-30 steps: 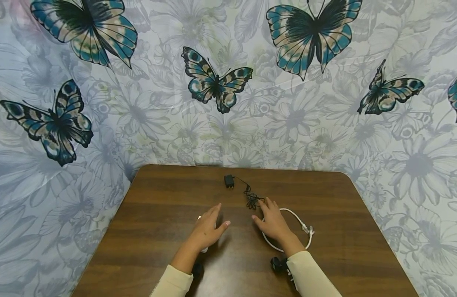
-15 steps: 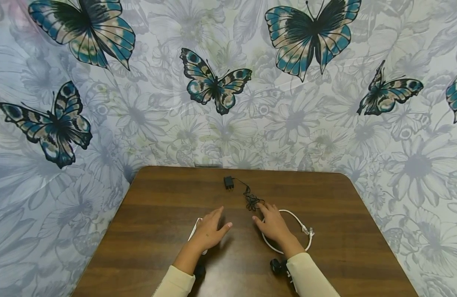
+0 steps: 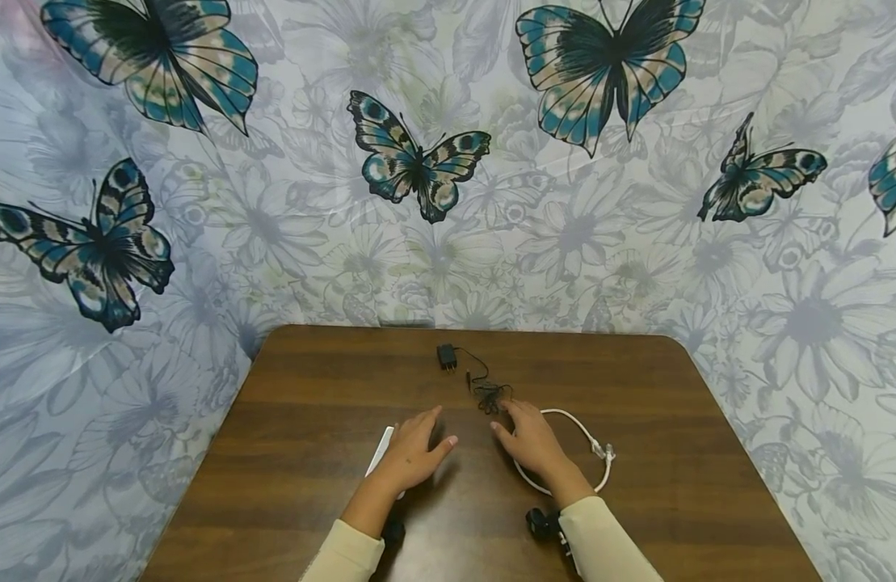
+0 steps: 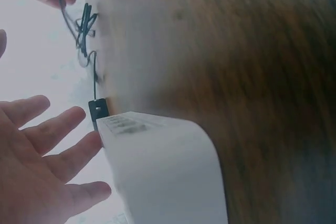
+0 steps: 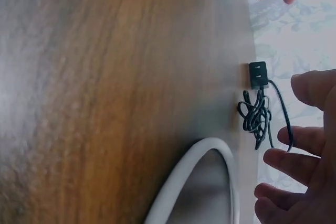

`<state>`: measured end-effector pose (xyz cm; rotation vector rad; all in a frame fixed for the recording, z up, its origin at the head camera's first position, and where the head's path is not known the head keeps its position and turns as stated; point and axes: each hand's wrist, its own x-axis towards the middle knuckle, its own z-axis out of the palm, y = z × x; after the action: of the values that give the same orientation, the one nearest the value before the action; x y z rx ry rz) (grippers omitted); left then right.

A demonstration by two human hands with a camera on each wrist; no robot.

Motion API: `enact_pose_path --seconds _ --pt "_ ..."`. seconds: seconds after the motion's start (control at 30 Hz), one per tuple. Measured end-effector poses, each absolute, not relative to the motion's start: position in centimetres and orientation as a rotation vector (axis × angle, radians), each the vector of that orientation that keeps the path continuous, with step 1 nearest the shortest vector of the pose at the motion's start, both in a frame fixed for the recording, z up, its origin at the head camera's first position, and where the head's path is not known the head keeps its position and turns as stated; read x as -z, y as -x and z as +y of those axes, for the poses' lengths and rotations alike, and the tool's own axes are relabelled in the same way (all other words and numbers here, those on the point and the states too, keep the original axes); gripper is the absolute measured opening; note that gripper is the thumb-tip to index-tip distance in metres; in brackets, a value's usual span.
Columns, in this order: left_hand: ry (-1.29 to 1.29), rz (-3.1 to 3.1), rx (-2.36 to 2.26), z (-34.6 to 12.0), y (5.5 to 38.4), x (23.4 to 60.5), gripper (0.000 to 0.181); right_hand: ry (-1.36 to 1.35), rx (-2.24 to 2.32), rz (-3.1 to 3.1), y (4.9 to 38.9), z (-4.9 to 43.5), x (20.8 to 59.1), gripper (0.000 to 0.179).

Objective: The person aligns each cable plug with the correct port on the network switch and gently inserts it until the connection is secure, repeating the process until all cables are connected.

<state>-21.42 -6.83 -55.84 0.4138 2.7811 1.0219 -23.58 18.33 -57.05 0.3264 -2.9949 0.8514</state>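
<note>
My left hand (image 3: 411,457) is held over a white flat device (image 3: 379,449), fingers straight and thumb spread. In the left wrist view the white device (image 4: 163,166) shows a rounded corner and a slotted edge, close to my fingertips. The right hand (image 3: 535,440) has its fingers loosely stretched toward a bunched black cable (image 3: 489,396). A loop of that cable (image 5: 286,114) meets the fingertips in the right wrist view, while the thumb stands apart. The cable leads to a black power adapter (image 3: 447,357) with prongs.
A white network cable (image 3: 580,423) lies in a ring under and beside the right hand. All of it rests on a brown wooden table (image 3: 331,380). Behind the far edge hangs a butterfly-patterned cloth (image 3: 448,267). Black wrist cameras (image 3: 540,524) sit beneath the forearms.
The right fingers have drawn slightly back and left, and the black cable bunch has shifted left, with its loose end now showing. The left hand has moved slightly right, uncovering more of the white device.
</note>
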Motion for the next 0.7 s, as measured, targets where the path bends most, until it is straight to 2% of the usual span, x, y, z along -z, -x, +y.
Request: enact_pose_path --seconds 0.3,0.7 --pt "-0.463 2.786 -1.004 -6.6 21.6 56.0 0.081 -0.325 -0.909 -2.968 23.3 17.9 56.0 0.053" --pt "-0.578 2.813 -1.046 -5.8 21.5 56.0 0.065 -0.325 -1.143 -2.855 22.8 17.2 54.7 0.043"
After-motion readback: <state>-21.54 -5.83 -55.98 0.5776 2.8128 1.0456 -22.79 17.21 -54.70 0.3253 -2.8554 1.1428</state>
